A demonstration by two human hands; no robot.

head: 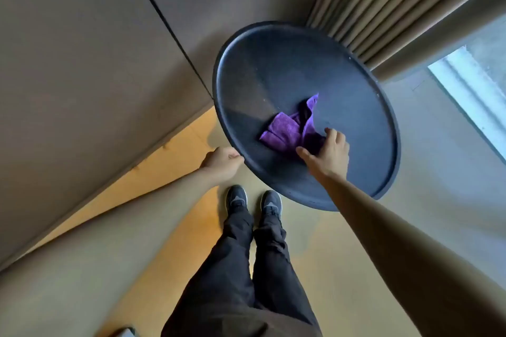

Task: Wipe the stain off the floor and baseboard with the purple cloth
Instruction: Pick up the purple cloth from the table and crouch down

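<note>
From the head view, the person is standing and looking down at a round dark table (273, 68), which serves as the landmark here. The purple cloth (290, 131) is lying crumpled on the tabletop, toward the near side of its centre. The right hand (327, 153) is reaching over the near rim and is touching the cloth's near-right edge, with the thumb and fingers spread around that edge; they are apart and not yet pinched on the fabric, so the cloth is not being lifted. The left hand (223, 161) is resting against the table's near-left rim with the fingers curled in; whether they are actually gripping the rim I cannot tell. The 2 shoes (253, 202) are planted on the floor (169, 268) just below the table's near edge.

To the left of the table, the baseboard (153, 150) is running along the foot of the wall (68, 76), with a few small dark marks showing on it; whether these are the stain is unclear. No obvious stain is showing on the floor here.

Judging by this, the task is only beginning: the cloth is being fetched, and both the floor and the baseboard are still waiting to be wiped. Picking up, crouching and wiping are all left.
</note>
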